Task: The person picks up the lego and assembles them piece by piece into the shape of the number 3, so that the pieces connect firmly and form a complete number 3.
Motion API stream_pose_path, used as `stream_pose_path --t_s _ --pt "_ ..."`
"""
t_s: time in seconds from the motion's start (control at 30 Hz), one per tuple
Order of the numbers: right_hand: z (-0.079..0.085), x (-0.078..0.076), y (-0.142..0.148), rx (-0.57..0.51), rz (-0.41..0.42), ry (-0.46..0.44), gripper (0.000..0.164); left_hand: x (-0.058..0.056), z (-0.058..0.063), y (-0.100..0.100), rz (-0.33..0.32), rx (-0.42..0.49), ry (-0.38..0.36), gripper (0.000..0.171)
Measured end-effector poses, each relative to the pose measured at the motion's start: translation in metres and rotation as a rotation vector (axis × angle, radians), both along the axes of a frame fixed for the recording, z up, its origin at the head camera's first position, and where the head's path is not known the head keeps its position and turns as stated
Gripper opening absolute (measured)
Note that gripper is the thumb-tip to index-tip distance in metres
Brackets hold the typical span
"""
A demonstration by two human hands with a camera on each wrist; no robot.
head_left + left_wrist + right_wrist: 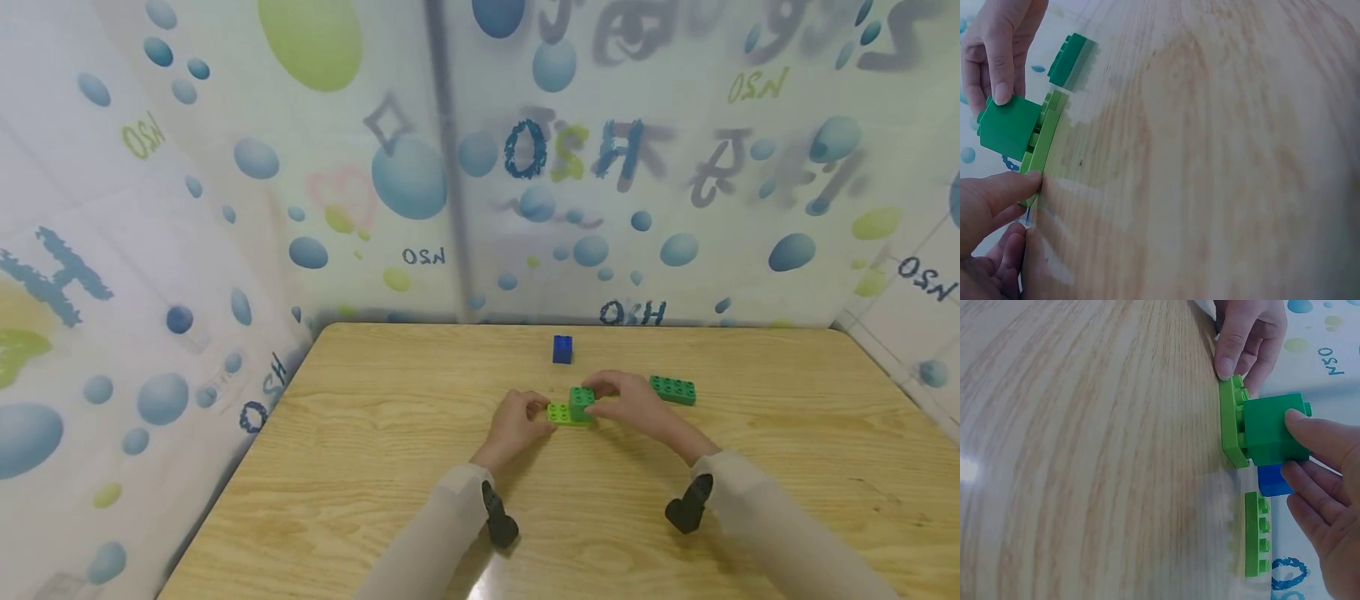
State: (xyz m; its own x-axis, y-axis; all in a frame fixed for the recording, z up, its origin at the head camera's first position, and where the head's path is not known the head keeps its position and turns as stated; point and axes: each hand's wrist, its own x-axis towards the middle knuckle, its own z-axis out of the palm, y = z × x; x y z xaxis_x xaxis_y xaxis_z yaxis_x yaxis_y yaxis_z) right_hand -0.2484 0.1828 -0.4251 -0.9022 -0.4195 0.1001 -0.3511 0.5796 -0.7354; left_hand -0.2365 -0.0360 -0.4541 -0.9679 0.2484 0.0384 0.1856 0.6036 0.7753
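A flat lime-green building brick (558, 414) lies on the table between the hands. My left hand (517, 423) pinches its left end; in the left wrist view the thumb presses along its edge. My right hand (628, 406) grips a taller green building block (582, 403) between thumb and fingers. That block stands upright over the right part of the lime brick, its underside right at the studs in the right wrist view. Several studs of the lime brick (1054, 115) show on both sides of the block.
A long green brick (672, 390) with two rows of studs lies just beyond my right hand. Farther back stands a small blue block (562, 350). The wooden table (360, 467) ends at a patterned curtain (510, 283) along the back and left.
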Motion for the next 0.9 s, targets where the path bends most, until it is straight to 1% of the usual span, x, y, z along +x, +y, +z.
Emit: stream_pose_path --t_s 0.27,0.43,0.67,0.83,0.9 --pt "-0.0031 0.0005 0.0001 -0.007 0.012 0.02 0.038 0.0009 0.0004 0.0016 0.007 0.001 -0.005 0.034" --pt "-0.0041 -0.0022 -0.0017 0.008 0.02 0.041 0.034 0.0004 0.0004 0.0018 0.007 0.005 0.014 0.033" --pt "0.0001 -0.0034 -0.0063 0.05 0.033 0.055 0.031 -0.0007 -0.0011 0.0003 0.011 -0.001 0.015 0.032" --pt "-0.001 -0.0039 -0.0066 0.035 0.027 0.03 0.03 -0.0014 -0.0029 0.0014 0.013 -0.009 0.014 0.032" --pt "-0.0019 -0.0033 -0.0057 0.027 0.011 0.013 0.03 -0.0012 -0.003 0.0025 0.007 -0.009 0.015 0.032"
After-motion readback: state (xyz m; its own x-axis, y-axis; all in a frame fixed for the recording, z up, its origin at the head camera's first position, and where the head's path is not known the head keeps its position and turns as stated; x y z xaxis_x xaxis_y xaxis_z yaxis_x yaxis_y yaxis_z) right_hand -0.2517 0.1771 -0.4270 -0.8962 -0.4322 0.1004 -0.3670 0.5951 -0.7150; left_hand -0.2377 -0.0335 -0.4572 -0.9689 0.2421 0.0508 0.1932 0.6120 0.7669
